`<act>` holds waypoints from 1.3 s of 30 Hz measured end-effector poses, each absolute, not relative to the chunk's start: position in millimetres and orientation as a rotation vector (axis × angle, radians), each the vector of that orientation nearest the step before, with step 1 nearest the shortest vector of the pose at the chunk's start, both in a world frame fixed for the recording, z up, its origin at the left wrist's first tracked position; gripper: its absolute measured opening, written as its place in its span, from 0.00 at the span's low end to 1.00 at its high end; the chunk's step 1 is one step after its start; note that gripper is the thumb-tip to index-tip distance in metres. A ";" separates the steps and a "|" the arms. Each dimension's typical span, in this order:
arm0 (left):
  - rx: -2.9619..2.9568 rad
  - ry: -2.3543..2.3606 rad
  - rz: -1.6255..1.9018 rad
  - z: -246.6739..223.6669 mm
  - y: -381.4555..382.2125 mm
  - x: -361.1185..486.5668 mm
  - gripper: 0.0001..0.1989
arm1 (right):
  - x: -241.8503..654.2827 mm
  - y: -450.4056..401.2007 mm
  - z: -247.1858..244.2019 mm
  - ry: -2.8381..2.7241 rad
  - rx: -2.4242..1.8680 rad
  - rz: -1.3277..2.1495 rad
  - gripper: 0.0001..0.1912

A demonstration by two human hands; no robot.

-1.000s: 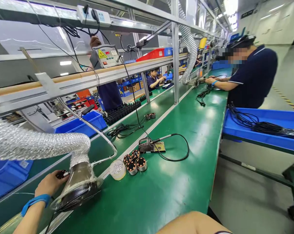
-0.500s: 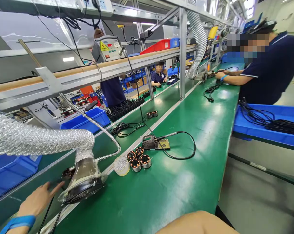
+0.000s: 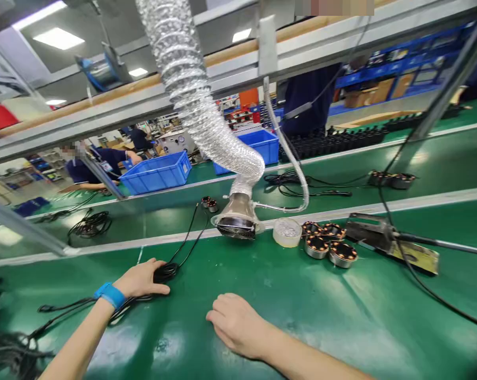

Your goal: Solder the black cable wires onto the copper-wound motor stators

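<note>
My left hand (image 3: 141,278), with a blue band at the wrist, reaches over a bundled black cable (image 3: 167,272). Thumb and fingers are apart on either side of the bundle, touching it. My right hand (image 3: 236,324) rests on the green bench, fingers curled inward. Nothing shows sticking out of it, and its palm is hidden. Beyond my hands stands the fume extraction hood (image 3: 238,216) on its silver duct. To its right are a round tub (image 3: 287,232) with shiny bits inside and several copper-wound motor stators (image 3: 316,246).
A soldering iron stand (image 3: 369,232) is at the right, its cord crossing the bench. Blue bins (image 3: 155,174) stand behind the metal rail. More black cables (image 3: 9,343) lie at the left edge. Two small stators (image 3: 209,204) sit beyond the rail, and a co-worker (image 3: 92,166) leans further back.
My view has swung left. My left hand has gone from beside the hood to the cable bundle on the near bench. My right hand has come into view.
</note>
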State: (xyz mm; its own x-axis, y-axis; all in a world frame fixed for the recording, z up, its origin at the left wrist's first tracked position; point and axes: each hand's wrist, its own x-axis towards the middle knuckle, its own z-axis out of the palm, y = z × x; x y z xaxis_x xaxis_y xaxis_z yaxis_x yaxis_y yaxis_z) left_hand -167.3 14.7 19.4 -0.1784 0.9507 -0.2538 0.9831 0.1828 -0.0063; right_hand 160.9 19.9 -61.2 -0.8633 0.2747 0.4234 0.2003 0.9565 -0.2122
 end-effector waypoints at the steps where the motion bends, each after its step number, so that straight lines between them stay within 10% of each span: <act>1: 1.936 2.191 -0.282 19.9 9.2 -163.7 0.38 | 161.6 19.4 -59.9 -2.646 -0.349 0.233 0.05; 11: 2.035 2.129 -0.522 34.7 31.0 -140.0 0.18 | 158.2 20.7 -62.7 -2.573 -0.322 0.323 0.09; 26: 1.922 2.037 -0.959 55.2 32.3 -153.9 0.28 | 158.8 23.2 -66.6 -2.479 -0.270 0.398 0.11; 39: 2.186 2.338 -0.933 96.8 69.4 -177.3 0.12 | 155.3 25.7 -72.2 -2.499 -0.345 0.399 0.11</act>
State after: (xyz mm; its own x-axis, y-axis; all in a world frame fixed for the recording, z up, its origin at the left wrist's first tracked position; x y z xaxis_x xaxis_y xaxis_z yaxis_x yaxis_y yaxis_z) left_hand -177.3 69.4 96.8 -0.1298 0.9646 -0.2295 0.8576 -0.0070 -0.5143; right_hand 155.3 25.7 -72.2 -0.7990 0.3288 0.5034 0.1559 0.9219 -0.3547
